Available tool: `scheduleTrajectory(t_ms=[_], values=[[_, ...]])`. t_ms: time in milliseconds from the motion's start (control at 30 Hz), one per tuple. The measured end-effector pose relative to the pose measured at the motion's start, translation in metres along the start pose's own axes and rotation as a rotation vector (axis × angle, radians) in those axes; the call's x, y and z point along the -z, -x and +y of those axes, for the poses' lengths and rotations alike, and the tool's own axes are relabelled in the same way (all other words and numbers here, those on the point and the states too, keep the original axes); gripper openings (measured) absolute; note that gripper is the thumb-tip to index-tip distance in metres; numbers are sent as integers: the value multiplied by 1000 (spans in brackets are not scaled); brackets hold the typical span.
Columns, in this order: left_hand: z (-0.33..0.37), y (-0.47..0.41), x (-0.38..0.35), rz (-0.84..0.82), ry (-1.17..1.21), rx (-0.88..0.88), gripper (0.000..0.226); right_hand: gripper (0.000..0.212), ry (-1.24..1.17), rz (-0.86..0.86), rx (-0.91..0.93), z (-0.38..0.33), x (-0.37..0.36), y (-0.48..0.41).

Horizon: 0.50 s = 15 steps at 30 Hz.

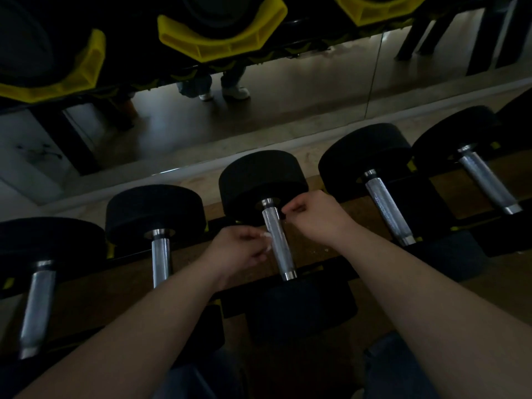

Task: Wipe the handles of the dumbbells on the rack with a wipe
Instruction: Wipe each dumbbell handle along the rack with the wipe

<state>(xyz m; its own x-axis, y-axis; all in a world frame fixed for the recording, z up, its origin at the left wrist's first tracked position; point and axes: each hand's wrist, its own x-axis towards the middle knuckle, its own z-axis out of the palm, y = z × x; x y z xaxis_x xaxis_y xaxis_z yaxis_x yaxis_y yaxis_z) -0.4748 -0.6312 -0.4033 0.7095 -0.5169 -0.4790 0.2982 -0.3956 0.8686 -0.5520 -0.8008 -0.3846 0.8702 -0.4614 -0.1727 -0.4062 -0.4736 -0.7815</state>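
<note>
On the rack (233, 305), two dumbbells (159, 254) lie at the left. The left hand (239, 249) pinches a white wipe (266, 240) in its fingers against the middle dumbbell's handle (278, 243). The right hand (313, 217) curls its fingers beside the handle's far end; whether they hold anything cannot be told. Two more dumbbells (387, 208) lie at the right.
</note>
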Motion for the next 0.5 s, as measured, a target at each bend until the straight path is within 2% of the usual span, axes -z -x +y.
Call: scheduleTrajectory(t_ms=[133, 167, 233, 300, 333, 400, 500], values=[[15, -11, -3, 110, 97, -75, 7, 21, -21, 10, 11, 1, 0, -1], [15, -11, -2, 110, 17, -123, 6, 21, -26, 12, 17, 2, 0, -2], [9, -5, 4, 35, -305, -254, 3, 20, -20, 5, 34, 3, -1, -4], [-5, 7, 9, -151, -611, -333, 14, 18, 6, -20, 59, 5, -2, -6], [-12, 13, 10, -229, -681, -327, 18, 18, 12, -33, 67, 6, -2, -7], [-20, 20, 7, -241, -651, -315, 15, 17, 8, -55, 61, 6, -2, -6], [-13, 13, -3, -18, -398, -324, 2, 18, 17, -69, 63, 6, 0, -7]])
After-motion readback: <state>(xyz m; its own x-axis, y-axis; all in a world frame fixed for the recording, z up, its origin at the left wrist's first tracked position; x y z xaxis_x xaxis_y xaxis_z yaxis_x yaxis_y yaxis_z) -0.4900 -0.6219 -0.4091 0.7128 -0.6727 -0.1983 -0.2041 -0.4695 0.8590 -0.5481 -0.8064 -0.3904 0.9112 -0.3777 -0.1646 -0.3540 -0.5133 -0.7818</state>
